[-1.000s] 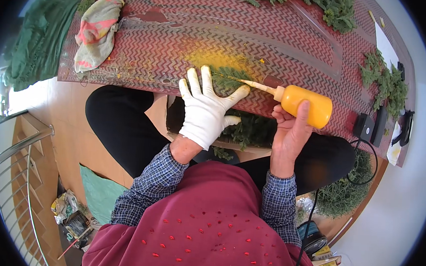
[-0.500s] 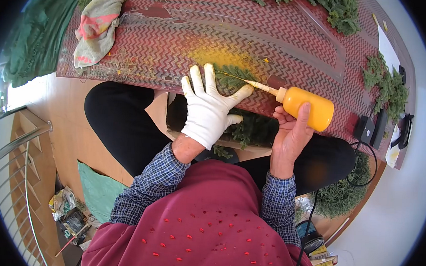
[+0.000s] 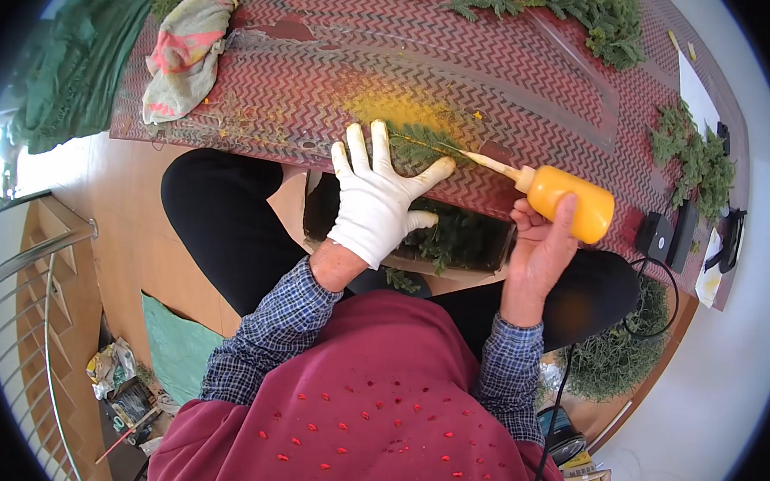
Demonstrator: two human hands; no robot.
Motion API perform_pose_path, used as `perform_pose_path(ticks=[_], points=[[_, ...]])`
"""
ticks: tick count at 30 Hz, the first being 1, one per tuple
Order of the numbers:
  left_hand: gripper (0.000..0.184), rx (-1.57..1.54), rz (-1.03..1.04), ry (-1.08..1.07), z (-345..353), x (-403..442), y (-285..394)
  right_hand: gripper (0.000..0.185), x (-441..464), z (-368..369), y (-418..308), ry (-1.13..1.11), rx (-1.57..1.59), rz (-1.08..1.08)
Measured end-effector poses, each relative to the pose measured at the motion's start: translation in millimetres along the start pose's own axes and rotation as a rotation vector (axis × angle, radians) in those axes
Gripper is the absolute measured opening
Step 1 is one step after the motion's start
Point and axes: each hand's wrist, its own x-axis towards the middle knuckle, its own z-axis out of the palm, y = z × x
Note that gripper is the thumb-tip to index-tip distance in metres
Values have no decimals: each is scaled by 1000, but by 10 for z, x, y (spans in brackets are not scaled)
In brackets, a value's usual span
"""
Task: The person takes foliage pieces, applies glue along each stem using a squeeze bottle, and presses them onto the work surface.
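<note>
My left hand [image 3: 375, 196], in a white glove with yellow-stained fingertips, lies with its fingers spread at the table's near edge. Its fingers are at a small green fir sprig [image 3: 418, 145], which carries a yellow line along its stem. In my bare right hand [image 3: 541, 253] is a yellow squeeze bottle [image 3: 571, 204], tilted so its long pale nozzle [image 3: 485, 161] points left at the sprig. The nozzle tip is close to the sprig's right end; whether it touches, I cannot tell.
Fir branches [image 3: 618, 31] lie at the table's far side, more greenery [image 3: 692, 161] at the right. A rag [image 3: 186, 56] rests at the left of the patterned table cover [image 3: 324, 72]. Below the edge, an open box [image 3: 489, 244] holds greenery. A black cable [image 3: 560, 398] hangs on the right.
My right hand has moved slightly right with the squeeze bottle, and the nozzle tip has drawn back toward the sprig's right end. The yellow line is on the stem. My left hand stays put.
</note>
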Motion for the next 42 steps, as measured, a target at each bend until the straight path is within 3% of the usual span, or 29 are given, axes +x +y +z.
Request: perform_pose_path(ticks=[4, 10, 14, 18, 24, 26, 27, 28, 30, 32, 34, 38, 42], points=[[72, -90, 76, 33, -196, -63, -70, 41, 239, -170, -424, -62, 67, 15], [49, -43, 202, 360, 89, 261, -209, 41, 639, -258, -993, -184, 302, 6], [31, -72, 305, 444, 32, 267, -198, 42, 834, -504, -1061, -256, 572, 230], [29, -161, 377, 413, -23, -44, -45, 44, 864, -689, -1015, -194, 691, 283], [31, -195, 468, 268, -148, -236, 262, 44, 892, -745, -1055, -209, 740, 190], [32, -257, 438, 186, -324, 52, 181, 44, 876, -723, -1058, -205, 746, 175], [30, -83, 448, 204, -371, 337, 126, 44, 866, -717, -1056, -180, 734, 174], [30, 0, 373, 341, -377, 667, 67, 44, 867, -701, -1063, -159, 722, 172], [37, -131, 150, 314, -641, 1439, 114, 43, 865, -664, -1075, -128, 691, 149], [45, 11, 187, 588, -469, 2100, 8, 42, 872, -650, -1076, -89, 638, 123], [43, 34, 108, 342, -312, 2591, -105, 42, 890, -635, -1075, -55, 627, 106], [24, -92, -34, 329, -276, 2729, -197, 43, 902, -626, -1069, 35, 609, 106], [25, -297, -267, 349, -549, 2167, -215, 42, 887, -607, -1085, -15, 587, 115]])
